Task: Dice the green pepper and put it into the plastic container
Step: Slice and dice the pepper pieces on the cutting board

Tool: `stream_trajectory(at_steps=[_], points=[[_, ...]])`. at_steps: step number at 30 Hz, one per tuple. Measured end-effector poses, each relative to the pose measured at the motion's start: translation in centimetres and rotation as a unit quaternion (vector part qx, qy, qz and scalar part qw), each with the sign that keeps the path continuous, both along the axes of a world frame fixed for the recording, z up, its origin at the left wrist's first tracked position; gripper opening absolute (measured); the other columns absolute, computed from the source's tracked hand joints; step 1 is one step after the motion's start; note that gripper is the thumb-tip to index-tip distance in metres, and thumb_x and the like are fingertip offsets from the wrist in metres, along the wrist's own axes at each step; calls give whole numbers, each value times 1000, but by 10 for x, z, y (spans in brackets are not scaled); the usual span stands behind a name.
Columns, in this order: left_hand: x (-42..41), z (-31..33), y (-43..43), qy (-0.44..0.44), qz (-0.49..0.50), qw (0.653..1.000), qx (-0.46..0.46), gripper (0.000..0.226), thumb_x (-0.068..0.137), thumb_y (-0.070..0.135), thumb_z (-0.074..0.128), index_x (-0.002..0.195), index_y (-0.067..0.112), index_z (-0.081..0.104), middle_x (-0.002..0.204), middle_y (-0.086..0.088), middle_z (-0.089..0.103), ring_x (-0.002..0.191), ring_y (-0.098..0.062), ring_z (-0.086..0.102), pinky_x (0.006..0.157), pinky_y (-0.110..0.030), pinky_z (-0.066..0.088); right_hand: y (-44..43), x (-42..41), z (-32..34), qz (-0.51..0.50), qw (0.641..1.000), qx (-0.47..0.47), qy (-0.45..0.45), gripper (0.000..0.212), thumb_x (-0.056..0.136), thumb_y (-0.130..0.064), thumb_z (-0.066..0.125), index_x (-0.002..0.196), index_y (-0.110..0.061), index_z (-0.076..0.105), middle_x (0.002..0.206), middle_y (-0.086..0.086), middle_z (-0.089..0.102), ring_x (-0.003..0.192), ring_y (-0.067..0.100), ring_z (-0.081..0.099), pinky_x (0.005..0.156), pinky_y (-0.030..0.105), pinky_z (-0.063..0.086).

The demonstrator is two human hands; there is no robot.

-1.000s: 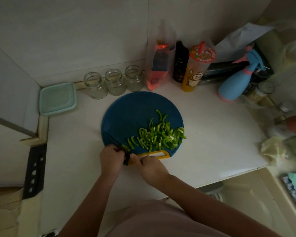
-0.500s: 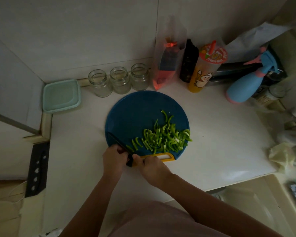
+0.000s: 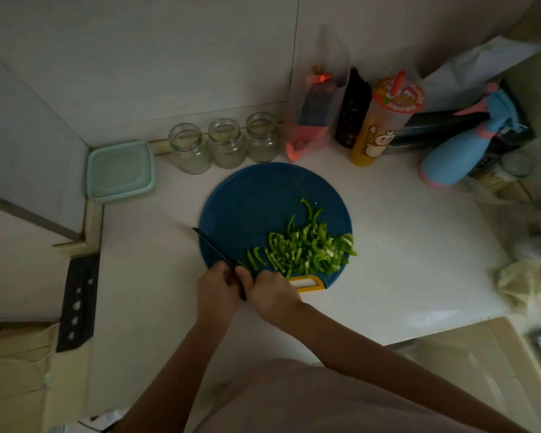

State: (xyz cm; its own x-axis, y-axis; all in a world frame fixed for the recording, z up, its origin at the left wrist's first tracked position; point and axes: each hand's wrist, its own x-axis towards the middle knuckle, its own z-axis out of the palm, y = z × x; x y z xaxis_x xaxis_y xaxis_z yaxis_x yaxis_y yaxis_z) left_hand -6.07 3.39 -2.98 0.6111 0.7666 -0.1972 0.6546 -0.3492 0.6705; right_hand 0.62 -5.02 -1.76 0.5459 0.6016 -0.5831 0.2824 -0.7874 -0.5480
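Green pepper strips (image 3: 303, 248) lie in a loose pile on the near right part of a round blue cutting board (image 3: 250, 195). A dark knife (image 3: 214, 246) points away to the left, its blade low over the board's left edge. My right hand (image 3: 270, 292) grips the knife handle at the board's near rim. My left hand (image 3: 216, 285) is curled against the same knife where blade meets handle. The plastic container (image 3: 119, 171), pale teal with its lid on, sits in the far left corner of the counter, apart from both hands.
Three empty glass jars (image 3: 227, 143) stand behind the board. A clear pouch (image 3: 313, 120), a dark bottle (image 3: 352, 110), an orange drink cup (image 3: 380, 123) and a blue spray bottle (image 3: 459, 151) line the back right. The board's yellow handle (image 3: 308, 282) faces me. A crumpled bag (image 3: 522, 282) lies right.
Both hands stay together on the knife at the board's near rim. The blade now shows longer, reaching out over the board's left edge. The pepper pile has not moved.
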Motion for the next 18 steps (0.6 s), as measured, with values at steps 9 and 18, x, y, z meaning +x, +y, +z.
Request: stream_trajectory(at_steps=[9, 18], points=[[7, 4, -4, -34, 108, 989, -90, 31, 78, 3, 58, 51, 18, 58, 54, -2, 60, 55, -16, 58, 56, -28, 45, -18, -10, 2, 43, 996, -6, -72, 55, 97, -56, 21, 92, -14, 57, 66, 4, 43, 56, 16, 37, 53, 29, 32], [-9, -10, -11, -110, 3, 994, -13, 7, 83, 8, 66, 80, 2, 66, 72, -9, 67, 66, -22, 64, 63, -33, 52, -24, 0, 19, 77, 993, -55, -65, 72, 97, 0, 38, 149, -3, -11, 130, 30, 43, 115, 39, 49, 88, 39, 43]])
